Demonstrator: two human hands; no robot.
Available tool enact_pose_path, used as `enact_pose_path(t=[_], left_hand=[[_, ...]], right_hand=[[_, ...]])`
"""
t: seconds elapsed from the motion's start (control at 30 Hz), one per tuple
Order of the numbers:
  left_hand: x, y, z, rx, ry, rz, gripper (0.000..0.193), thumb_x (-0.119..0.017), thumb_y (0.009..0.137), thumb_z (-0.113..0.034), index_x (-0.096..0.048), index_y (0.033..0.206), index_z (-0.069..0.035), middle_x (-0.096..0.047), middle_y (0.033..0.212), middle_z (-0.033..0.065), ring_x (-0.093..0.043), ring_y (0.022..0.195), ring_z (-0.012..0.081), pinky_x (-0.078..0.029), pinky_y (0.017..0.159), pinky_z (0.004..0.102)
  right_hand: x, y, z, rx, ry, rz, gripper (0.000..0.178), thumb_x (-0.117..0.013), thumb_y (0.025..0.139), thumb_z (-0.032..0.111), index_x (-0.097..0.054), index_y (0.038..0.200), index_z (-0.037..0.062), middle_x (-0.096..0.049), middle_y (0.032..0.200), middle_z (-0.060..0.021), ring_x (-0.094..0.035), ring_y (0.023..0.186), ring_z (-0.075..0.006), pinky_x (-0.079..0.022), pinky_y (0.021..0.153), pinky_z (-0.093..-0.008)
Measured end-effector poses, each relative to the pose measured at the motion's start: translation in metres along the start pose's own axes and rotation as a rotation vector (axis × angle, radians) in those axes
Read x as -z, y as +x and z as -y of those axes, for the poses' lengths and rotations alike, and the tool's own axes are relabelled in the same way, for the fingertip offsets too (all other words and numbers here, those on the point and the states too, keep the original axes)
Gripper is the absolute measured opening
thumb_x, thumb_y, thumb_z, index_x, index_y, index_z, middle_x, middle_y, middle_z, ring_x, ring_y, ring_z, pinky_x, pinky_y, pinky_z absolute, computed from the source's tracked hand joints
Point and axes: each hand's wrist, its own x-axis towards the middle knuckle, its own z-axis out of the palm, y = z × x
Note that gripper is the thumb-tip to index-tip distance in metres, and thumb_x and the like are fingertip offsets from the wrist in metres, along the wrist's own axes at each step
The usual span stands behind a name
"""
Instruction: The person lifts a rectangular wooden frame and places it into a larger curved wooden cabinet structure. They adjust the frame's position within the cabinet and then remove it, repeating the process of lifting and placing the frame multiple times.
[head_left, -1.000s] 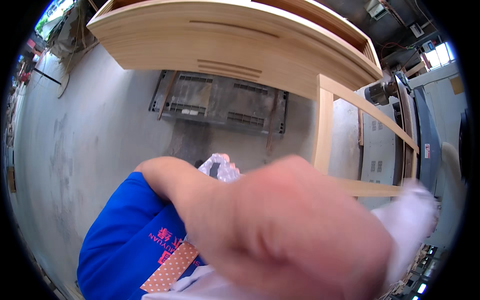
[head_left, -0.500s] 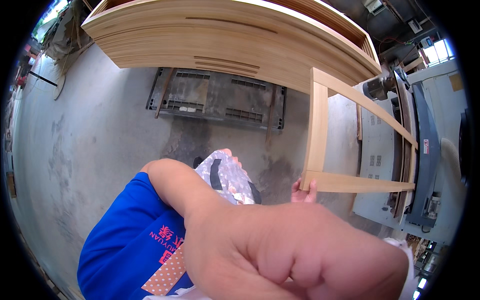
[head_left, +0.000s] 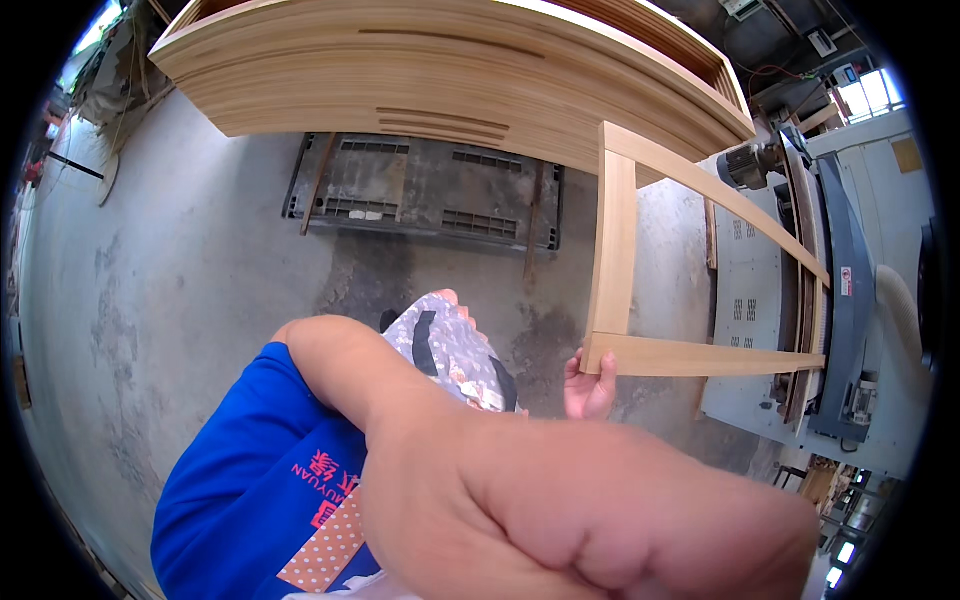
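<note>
The right hand [head_left: 590,390] pinches one corner of the pale rectangular wooden frame [head_left: 612,240] at the blue-grey metal machine [head_left: 850,325], apparently supporting it; next, level guidance seems required; the left hand's [head_left: 660,500] closure is indeterminable.

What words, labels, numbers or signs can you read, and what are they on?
Pink-red lettering on the bright blue cloth garment: partly readable, but I won't copy it out.
Small red-and-white sticker on the long dark blue machine cover: too small to read.
No other writing stands out.
</note>
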Motion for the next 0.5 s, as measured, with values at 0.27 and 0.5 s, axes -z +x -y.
enact_pose_path(t=[0.27, 0.5], left_hand=[[0.024, -0.013, -0.031, 0.197, -0.141, -0.01, 0.016, -0.05, 0.089, -0.002, -0.056, 0.074, 0.0, -0.063, 0.069, 0.0174, -0.062, 0.072, 0.0335, -0.047, 0.08, 0.0482], [0.156, -0.115, -0.016, 0.854, 0.618, -0.697, 0.019, -0.054, 0.092, -0.023, -0.056, 0.094, -0.004, -0.064, 0.096, 0.0095, -0.06, 0.094, 0.018, -0.046, 0.08, 0.0307]], right_hand=[[-0.007, -0.002, -0.016, -0.052, 0.021, 0.027, 0.034, -0.061, 0.087, 0.022, -0.053, 0.116, 0.0066, -0.063, 0.104, -0.0094, -0.063, 0.088, -0.019, -0.054, 0.072, -0.0314], [-0.004, -0.001, -0.032, -0.077, 0.026, 0.049, 0.034, -0.059, 0.088, 0.021, -0.054, 0.117, 0.0034, -0.063, 0.104, -0.0114, -0.063, 0.09, -0.019, -0.054, 0.075, -0.0313]])
